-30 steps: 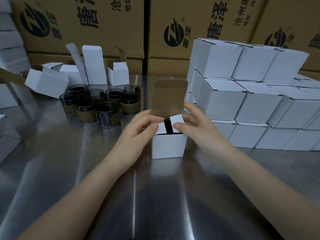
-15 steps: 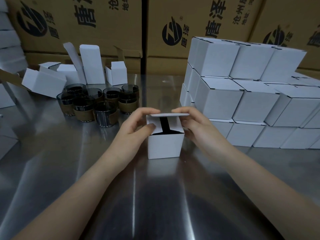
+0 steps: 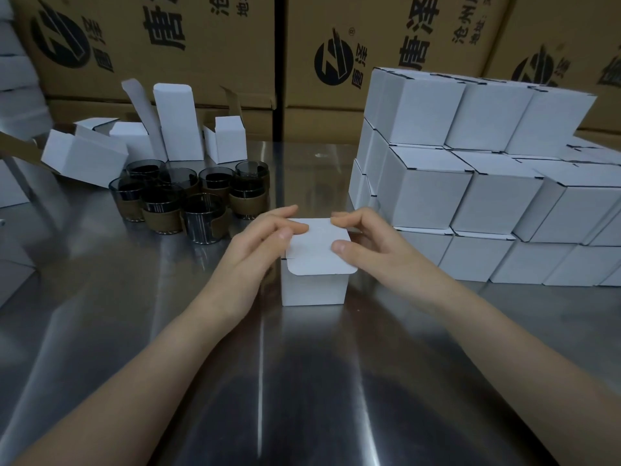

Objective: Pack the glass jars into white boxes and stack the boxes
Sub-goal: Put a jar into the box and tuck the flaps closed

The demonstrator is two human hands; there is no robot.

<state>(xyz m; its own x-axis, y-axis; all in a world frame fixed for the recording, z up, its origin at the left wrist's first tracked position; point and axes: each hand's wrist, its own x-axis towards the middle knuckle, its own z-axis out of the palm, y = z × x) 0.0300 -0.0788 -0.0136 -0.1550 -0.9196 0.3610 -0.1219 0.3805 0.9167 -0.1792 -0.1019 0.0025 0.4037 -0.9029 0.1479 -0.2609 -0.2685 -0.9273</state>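
Head view
Box in hand: a small white box point(image 3: 314, 284) stands upright on the table, centre of the view, just in front of the stack.
Its look: plain matt white card; the lid is folded flat over the top, and its round-cornered tuck flap juts out over the front edge, not tucked in.
Left hand point(image 3: 255, 252): fingers fairly straight, their tips pressing on the lid's left edge; nothing is gripped.
Right hand point(image 3: 368, 245): arched over the lid's right side, thumb tip on top and forefinger tip at the far edge, a narrow pinch holding the lid.
Glass jars point(image 3: 188, 196): dark smoked glass with a brown band round each, clustered tight to the left of the box, behind the left hand; about eight, though the overlap hides the exact count.
Open boxes point(image 3: 178, 129): five or so empty white ones behind the jars, one lying on its side, lids raised.
Stack point(image 3: 433, 193): closed white boxes in three tiers on the right; three across the top tier, the rest partly hidden.
Table point(image 3: 312, 381): brushed steel, shiny, streaked with reflections.
Room: brown cartons point(image 3: 386, 45) with black logos and Chinese print wall off the back.
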